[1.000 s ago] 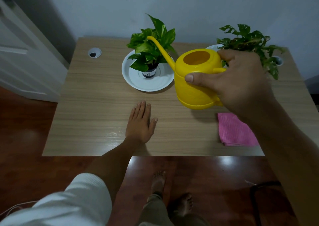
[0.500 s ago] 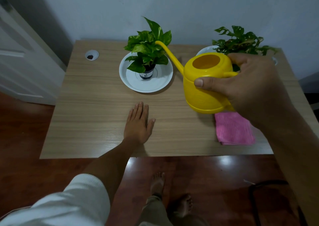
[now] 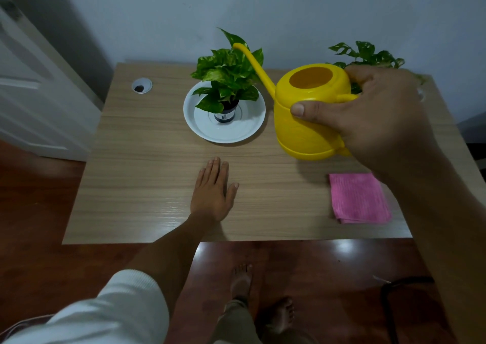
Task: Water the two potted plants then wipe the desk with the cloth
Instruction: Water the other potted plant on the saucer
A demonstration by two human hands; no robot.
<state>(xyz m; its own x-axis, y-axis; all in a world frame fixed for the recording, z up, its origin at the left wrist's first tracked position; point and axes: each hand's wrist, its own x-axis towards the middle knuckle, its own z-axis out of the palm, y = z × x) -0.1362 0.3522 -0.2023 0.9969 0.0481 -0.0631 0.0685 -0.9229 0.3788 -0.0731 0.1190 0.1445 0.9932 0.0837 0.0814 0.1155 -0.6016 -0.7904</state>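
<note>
A bright yellow plastic watering can with a long thin curved spout hangs in the air above the light wood-grain table, gripped at its handle by the person's right hand, thumb pressed across the side of the can. The spout tip reaches over the leaves of the left potted plant, a green-and-cream variegated one in a small dark pot standing in a round white saucer near the middle of the table. The second potted plant, with split green leaves, sits at the far right corner, largely hidden behind the can and the hand. A folded pink cloth lies flat near the table's front right edge, below the raised can and apart from it. The left hand rests palm down on the table, fingers together and stretched flat, holding nothing, in front of the saucer. A round cable grommet sits at the far left corner. Bare feet stand on a dark red-brown floor.
</note>
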